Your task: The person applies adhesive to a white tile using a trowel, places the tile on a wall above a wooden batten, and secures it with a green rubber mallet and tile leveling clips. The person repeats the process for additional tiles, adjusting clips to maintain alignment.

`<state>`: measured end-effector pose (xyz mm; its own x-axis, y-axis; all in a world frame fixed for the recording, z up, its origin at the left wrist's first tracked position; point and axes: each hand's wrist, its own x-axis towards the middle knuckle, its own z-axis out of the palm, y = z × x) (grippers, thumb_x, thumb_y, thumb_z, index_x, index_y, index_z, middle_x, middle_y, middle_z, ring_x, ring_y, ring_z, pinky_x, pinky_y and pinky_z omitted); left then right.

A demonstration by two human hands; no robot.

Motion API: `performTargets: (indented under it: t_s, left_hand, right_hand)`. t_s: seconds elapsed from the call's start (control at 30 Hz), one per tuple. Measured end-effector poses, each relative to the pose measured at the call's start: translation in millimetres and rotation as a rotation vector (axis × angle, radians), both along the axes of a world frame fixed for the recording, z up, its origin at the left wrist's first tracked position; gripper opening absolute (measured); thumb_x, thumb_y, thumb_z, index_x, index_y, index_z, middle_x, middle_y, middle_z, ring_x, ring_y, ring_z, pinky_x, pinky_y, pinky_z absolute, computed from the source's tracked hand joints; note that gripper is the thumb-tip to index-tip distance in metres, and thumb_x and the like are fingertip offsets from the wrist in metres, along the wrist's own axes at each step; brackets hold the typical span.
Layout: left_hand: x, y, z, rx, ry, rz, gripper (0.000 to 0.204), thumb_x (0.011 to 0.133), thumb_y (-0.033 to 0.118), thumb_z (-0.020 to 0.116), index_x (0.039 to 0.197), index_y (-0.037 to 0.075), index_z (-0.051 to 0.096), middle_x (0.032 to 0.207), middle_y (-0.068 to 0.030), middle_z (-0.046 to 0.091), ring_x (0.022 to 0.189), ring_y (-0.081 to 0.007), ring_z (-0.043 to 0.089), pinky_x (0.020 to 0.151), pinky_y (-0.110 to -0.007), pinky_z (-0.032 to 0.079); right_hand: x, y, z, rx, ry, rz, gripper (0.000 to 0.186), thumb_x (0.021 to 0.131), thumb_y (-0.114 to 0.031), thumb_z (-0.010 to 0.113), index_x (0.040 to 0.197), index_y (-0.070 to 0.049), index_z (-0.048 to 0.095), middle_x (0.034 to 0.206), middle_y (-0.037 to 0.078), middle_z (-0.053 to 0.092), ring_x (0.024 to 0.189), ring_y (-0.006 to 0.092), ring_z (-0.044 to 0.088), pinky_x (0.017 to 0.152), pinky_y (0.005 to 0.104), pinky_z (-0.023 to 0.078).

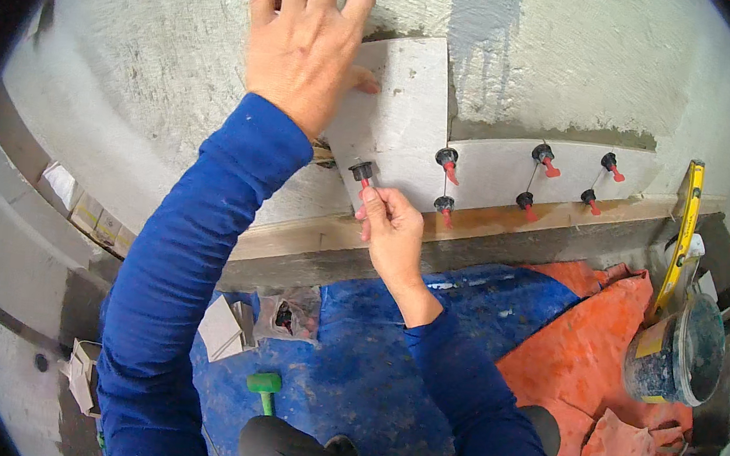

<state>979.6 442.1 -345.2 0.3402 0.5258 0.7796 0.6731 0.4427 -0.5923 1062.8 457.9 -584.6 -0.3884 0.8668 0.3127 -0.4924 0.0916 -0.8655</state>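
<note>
Looking down from the head cam, the left hand presses flat, fingers spread, on a pale wall tile, and the right hand has its grip pinched on a black-capped leveling clip at the tile's lower left corner. Four tiles sit above the wooden ledger board with red wedge clips in the joints, bare plaster above still needs covering, and a green mallet lies on the blue tarp.

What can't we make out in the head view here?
- Upper left part of the pale tile: covered by the left hand.
- Red stem of the black-capped leveling clip: pinched by the right hand, mostly hidden by its fingers.
- Green mallet: handle cut off behind the dark knee.
- Bucket contents: too dark to tell.
</note>
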Motion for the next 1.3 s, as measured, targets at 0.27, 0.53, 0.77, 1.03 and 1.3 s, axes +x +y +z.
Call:
performTargets:
  t_s: [0.27, 0.53, 0.77, 1.03, 1.3]
  left_hand:
    - [-0.1, -1.1, -1.0, -0.034, -0.067, -0.094, 0.071, 0.055, 0.041, 0.094, 0.116, 0.019, 0.064, 0.112, -0.0062, 0.057, 0.111, -0.026, 0.056, 0.091, -0.047, 0.043]
    - [-2.5, -1.3, -0.4, -0.032, -0.058, -0.16, 0.07, 0.055, 0.042, 0.092, 0.114, 0.02, 0.062, 0.109, -0.0056, 0.055, 0.108, -0.0269, 0.055, 0.092, -0.048, 0.042]
    - [-1.3, -2.4, -1.4, -0.026, -0.087, -0.169, 0.065, 0.056, 0.037, 0.092, 0.112, 0.02, 0.064, 0.11, -0.0044, 0.057, 0.109, -0.0253, 0.055, 0.09, -0.047, 0.042]
    - [-1.9, -2.0, -3.1, -0.023, -0.11, -0.175, 0.062, 0.058, 0.035, 0.091, 0.112, 0.02, 0.064, 0.11, -0.0046, 0.057, 0.108, -0.0255, 0.055, 0.089, -0.047, 0.041]
    - [-3.2, -2.6, -4.3, -0.022, -0.138, -0.232, 0.068, 0.057, 0.038, 0.092, 0.114, 0.02, 0.06, 0.108, -0.0065, 0.055, 0.109, -0.0285, 0.055, 0.093, -0.051, 0.042]
  right_hand:
    - [-0.5, -7.4, 7.5, -0.075, -0.014, 0.024, 0.027, 0.108, -0.025, 0.062, 0.103, 0.0, 0.068, 0.08, 0.003, 0.066, 0.056, 0.0047, 0.051, 0.051, 0.0227, 0.041]
    - [-5.4, -10.2, 12.9, -0.2, 0.058, 0.071, 0.028, 0.108, -0.025, 0.061, 0.103, 0.002, 0.068, 0.078, 0.005, 0.067, 0.054, 0.0059, 0.053, 0.048, 0.0239, 0.041]
    - [-1.7, -16.6, 25.7, -0.215, 0.008, 0.086, 0.029, 0.107, -0.026, 0.061, 0.101, 0.002, 0.068, 0.076, 0.005, 0.066, 0.052, 0.0065, 0.052, 0.047, 0.024, 0.04]
    - [4.4, -15.1, 46.5, -0.251, -0.036, 0.131, 0.027, 0.105, -0.024, 0.064, 0.094, 0.0, 0.069, 0.068, 0.001, 0.058, 0.047, 0.0061, 0.046, 0.041, 0.0234, 0.032]
    - [9.9, -2.0, 62.2, -0.31, -0.108, 0.175, 0.022, 0.102, -0.021, 0.065, 0.089, -0.003, 0.067, 0.066, -0.002, 0.053, 0.047, 0.0055, 0.041, 0.041, 0.0236, 0.031]
